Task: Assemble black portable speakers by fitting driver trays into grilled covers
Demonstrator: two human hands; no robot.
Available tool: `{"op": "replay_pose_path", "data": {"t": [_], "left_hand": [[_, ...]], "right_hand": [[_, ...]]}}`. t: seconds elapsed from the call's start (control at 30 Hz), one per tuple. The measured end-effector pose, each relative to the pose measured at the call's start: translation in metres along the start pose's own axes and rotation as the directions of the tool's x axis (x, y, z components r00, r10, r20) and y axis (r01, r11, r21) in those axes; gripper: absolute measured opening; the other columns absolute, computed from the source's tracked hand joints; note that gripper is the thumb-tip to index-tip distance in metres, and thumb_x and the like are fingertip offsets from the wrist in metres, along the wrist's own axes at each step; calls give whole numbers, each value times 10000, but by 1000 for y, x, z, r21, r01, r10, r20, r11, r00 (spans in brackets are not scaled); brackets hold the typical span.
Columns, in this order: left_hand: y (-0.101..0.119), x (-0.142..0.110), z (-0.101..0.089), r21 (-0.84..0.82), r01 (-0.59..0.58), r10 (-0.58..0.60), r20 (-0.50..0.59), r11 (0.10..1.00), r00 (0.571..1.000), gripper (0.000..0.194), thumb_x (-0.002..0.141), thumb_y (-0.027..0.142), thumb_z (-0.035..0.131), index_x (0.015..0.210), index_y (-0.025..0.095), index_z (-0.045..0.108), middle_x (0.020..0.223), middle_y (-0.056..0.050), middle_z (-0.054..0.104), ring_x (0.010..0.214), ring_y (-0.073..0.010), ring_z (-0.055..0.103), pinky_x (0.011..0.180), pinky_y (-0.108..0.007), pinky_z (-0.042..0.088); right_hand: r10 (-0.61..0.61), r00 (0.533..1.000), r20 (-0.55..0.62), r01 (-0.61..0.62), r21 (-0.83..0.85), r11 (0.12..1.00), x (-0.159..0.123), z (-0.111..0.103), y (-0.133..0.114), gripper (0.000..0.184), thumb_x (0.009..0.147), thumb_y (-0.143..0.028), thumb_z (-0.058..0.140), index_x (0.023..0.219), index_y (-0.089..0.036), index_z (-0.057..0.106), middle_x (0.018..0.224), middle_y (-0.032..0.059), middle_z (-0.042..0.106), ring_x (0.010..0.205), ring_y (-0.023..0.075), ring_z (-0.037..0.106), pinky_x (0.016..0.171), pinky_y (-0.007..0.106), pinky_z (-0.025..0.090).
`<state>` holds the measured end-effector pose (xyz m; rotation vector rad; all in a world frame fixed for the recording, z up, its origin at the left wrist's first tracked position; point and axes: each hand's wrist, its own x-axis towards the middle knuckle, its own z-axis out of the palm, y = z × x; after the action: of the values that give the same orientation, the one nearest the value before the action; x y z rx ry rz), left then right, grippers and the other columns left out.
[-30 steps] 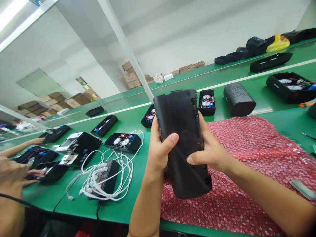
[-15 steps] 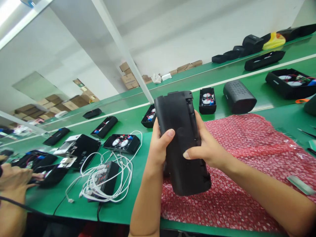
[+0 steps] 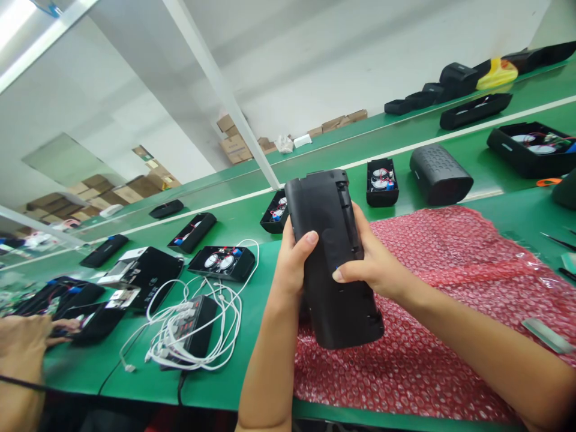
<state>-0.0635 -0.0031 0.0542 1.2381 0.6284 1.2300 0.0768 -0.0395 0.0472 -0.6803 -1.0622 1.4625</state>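
Above a green bench point(image 3: 252, 264), hands point(image 3: 324, 258) clamp the black casing point(image 3: 330, 258), its long axis tilted, lower end rightward.

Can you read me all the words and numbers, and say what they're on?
Nothing is clear enough to read.
Black box beside white cables: pale marks, too blurred.
Brown cardboard box at the back: faint print, too small.
Rounded black case with patterned top: tiny pale mark, too small.
Held smooth black plastic case: no writing I can see.
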Motion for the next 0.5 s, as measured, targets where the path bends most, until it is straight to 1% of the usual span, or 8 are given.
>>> {"op": "replay_pose_path", "data": {"t": [0.23,0.37,0.5], "left_hand": [[-3,3,-1,-7,5,-5,0,1000,1000,588,745,411,724,1260,246,493,1214,-94,624,1083,-317,622,876,-420,539],[-7,6,-3,-1,4,-4,7,1000,1000,576,743,424,722,1243,237,506,1220,-97,623,1090,-319,619,879,-420,537],[-10,8,-6,12,-6,6,-8,1000,1000,587,736,439,724,1244,232,514,1200,-97,629,1101,-319,612,901,-428,529]], "right_hand": [[-10,1000,7,10,-6,1000,2,-2,2,1183,536,-114,718,1487,-317,44,1166,52,563,908,220,613,761,376,551],[-5,1000,-4,5,-8,1000,3,-4,4,1171,533,-122,711,1485,-325,59,1192,56,557,913,224,613,763,385,551],[-3,1000,-2,3,-30,1000,5,-6,5,1181,535,-124,715,1490,-328,50,1206,59,549,919,223,608,771,387,545]]}}
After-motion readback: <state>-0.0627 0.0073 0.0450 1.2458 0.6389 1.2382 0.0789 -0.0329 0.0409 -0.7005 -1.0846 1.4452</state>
